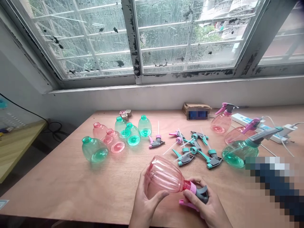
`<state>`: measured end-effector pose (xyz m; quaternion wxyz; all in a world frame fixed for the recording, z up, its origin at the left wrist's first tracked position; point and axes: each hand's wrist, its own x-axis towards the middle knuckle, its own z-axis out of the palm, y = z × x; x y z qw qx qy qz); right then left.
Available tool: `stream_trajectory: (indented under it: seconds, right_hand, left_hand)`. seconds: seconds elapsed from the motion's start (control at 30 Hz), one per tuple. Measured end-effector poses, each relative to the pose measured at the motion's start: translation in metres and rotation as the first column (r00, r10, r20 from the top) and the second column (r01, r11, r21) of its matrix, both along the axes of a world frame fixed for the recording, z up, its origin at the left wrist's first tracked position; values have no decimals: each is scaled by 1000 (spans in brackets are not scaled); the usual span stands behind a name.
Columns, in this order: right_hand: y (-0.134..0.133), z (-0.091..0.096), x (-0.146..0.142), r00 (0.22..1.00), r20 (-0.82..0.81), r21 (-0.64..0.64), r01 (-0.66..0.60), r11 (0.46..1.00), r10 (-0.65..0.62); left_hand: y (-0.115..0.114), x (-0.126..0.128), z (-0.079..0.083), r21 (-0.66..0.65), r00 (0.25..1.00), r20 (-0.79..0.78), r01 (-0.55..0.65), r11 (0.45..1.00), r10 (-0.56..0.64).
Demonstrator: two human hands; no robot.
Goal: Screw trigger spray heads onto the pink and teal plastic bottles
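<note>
We hold a pink ribbed spray bottle (163,174) at lower centre of the frame, left hand (144,202) cupping its body, right hand (204,205) closed around its grey trigger head (202,193) (smooth plastic, this); a slackening grip could let it slip and drop onto the plywood table (71,177).

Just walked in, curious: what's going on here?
A person holds a pink plastic spray bottle in both hands, left hand around its body, right hand on its grey trigger head. On the wooden table lie headless green and pink bottles and loose green spray heads, while bottles with heads fitted sit near a power strip.
</note>
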<state>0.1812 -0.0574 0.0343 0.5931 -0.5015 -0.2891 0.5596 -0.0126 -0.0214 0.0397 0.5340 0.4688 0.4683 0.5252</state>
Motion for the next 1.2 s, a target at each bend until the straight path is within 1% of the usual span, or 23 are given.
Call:
stream_trajectory:
  seconds: [0.07, 0.13, 0.23, 0.3, 0.37, 0.43, 0.5, 0.6, 0.67, 0.73, 0.8, 0.9, 0.97, 1.0, 1.1, 1.2]
  right_hand:
    - [0, 0, 4, 1000, 2, -32, -12, 999, 12]
    - [0, 1, 6, 1000, 3, -42, -19, 999, 19]
    - [0, 4, 2, 1000, -11, 3, 10, 1000, -10]
    - [0, 6, -2, 1000, -24, 29, 17, 999, -17]
    - [-1, 6, -5, 1000, -15, 42, 4, 999, -4]
    - [-1, 5, -5, 1000, 9, 51, -3, 999, 3]
    - [-1, 3, -4, 1000, 20, 33, 8, 999, -8]
    - [0, 2, 1, 1000, 4, -28, 21, 999, -21]
    - [0, 2, 2, 1000, -3, -35, 27, 999, -27]
    - [0, 3, 1, 999, 3, -15, 34, 999, -34]
    - [-1, 4, -2, 999, 25, 15, 26, 1000, -27]
    - [-1, 4, -5, 999, 46, 56, -9, 998, 6]
    - [-1, 4, -5, 999, 33, 53, -10, 999, 8]
    - [-1, 4, -5, 1000, 20, 47, -2, 999, 1]
    - [0, 5, -1, 999, -27, 16, 20, 1000, -19]
    - [0, 6, 3, 998, -61, -6, 4, 1000, -4]
  left_hand:
    - [-1, -2, -1, 35, 997, -80, 17, 999, -15]
    - [-3, -3, -2, 64, 994, -108, 10, 998, -3]
    - [-5, 1, -2, 46, 1000, -27, 16, 999, -15]
    - [-5, 4, 0, 13, 999, 29, -16, 1000, 16]
    - [-5, 7, 2, -11, 997, 31, -66, 998, 66]
    - [-5, 7, 4, -11, 997, 16, -75, 997, 75]
    - [-4, 6, 5, 14, 999, -5, -49, 999, 49]
    - [-4, 0, 2, 29, 999, -27, 21, 999, -20]
    - [-4, -4, -1, 12, 996, -23, 84, 996, -84]
    - [-5, -6, -4, 13, 994, -22, 111, 994, -110]
    - [-5, -6, -4, 19, 995, -9, 101, 995, -100]
    - [-4, -2, -1, -3, 999, 37, 5, 1000, -5]
    - [-3, 1, 1, -3, 999, 23, -39, 999, 39]
    - [-2, 1, 1, 9, 999, 7, -40, 999, 40]
    - [1, 0, 2, 36, 999, -37, 2, 999, -1]
    - [1, -1, 2, 20, 997, -32, 65, 998, -65]
